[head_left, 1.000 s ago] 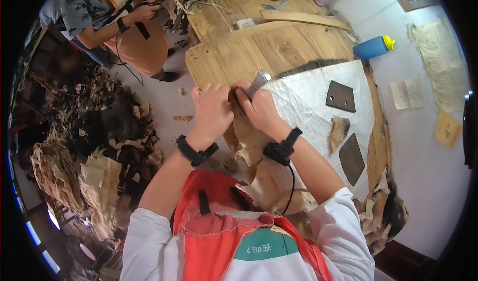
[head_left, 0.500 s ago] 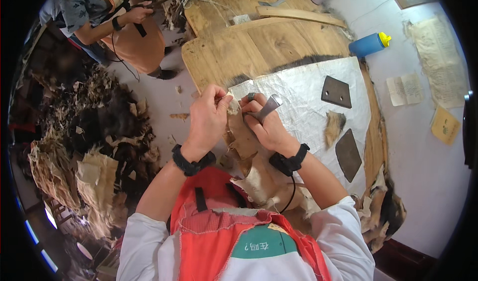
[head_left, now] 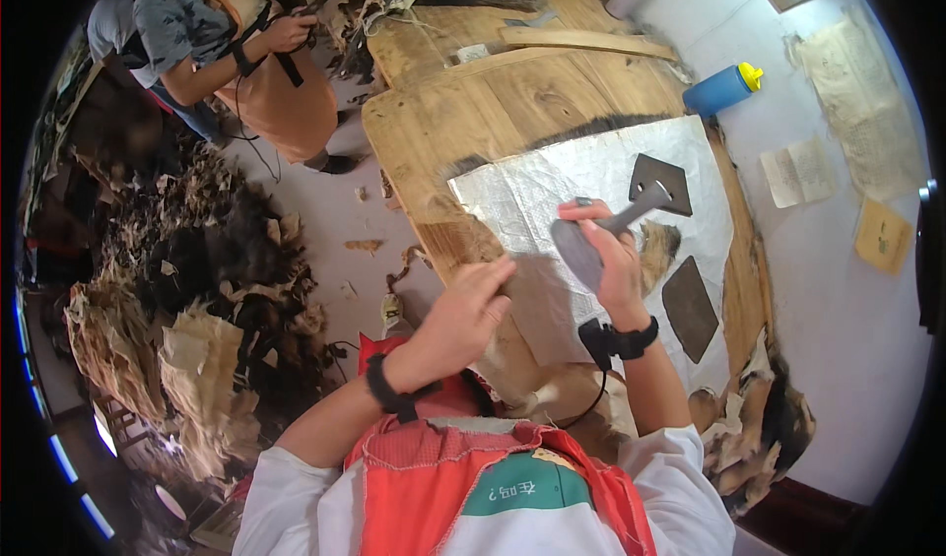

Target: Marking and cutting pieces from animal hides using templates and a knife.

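Observation:
My left hand [head_left: 458,320] lies with fingers extended over a blurred brown hide piece [head_left: 537,300] by the table's near left edge. My right hand [head_left: 616,270] grips a grey metal bladed tool [head_left: 576,256], its handle angled up to the right, above a silvery-white sheet [head_left: 503,201]. Beside it on the sheet are a dark plate with holes [head_left: 660,182], a second dark plate [head_left: 690,310] and a fur scrap [head_left: 658,246]. Pale hide [head_left: 562,403] bunches at the near end.
A wooden table [head_left: 443,123] carries a plank [head_left: 581,39]. A blue bottle [head_left: 719,91] lies by the wall. A co-worker in an orange apron [head_left: 271,113] stands at upper left. Hide piles [head_left: 197,389] cover the left floor.
My hands have separated: the right moved rightward with the tool, the left moved down and released the pinched pale strip. A strip now shows on the floor left of the table.

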Demonstrator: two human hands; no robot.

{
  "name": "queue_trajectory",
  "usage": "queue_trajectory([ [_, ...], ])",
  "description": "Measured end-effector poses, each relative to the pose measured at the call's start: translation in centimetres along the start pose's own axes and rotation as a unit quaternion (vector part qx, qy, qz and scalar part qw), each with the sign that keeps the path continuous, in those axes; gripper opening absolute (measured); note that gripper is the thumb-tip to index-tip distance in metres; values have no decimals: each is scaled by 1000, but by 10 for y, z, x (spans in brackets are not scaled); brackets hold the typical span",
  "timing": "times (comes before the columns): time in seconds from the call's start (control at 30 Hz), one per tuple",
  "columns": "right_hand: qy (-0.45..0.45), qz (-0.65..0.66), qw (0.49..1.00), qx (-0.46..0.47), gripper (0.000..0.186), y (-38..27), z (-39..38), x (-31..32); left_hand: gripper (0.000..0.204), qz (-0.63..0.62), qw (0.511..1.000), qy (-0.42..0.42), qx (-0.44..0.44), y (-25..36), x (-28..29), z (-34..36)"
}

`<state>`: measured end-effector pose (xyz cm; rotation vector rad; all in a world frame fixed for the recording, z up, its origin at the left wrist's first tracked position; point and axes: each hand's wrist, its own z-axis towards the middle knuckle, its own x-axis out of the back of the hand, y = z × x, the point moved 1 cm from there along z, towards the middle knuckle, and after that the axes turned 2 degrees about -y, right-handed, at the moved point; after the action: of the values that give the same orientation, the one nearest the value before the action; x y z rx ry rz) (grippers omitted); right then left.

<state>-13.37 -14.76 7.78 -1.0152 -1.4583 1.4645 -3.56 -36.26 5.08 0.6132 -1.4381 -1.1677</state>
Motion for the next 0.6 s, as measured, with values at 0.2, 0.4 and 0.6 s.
queue_trajectory([
  [0.2, 101, -2, 994, -35, 29, -14, -38, 24, 52, 100, 993, -45, -51, 5, -36, -9],
  [0.4, 150, -12, 987, -62, 30, -8, -75, 39, 46, 216, 969, -96, -77, 17, -45, -8],
  [0.6, 188, 10, 980, -62, 30, -16, -96, 38, 35, 69, 976, -192, -69, 24, -43, -1],
])
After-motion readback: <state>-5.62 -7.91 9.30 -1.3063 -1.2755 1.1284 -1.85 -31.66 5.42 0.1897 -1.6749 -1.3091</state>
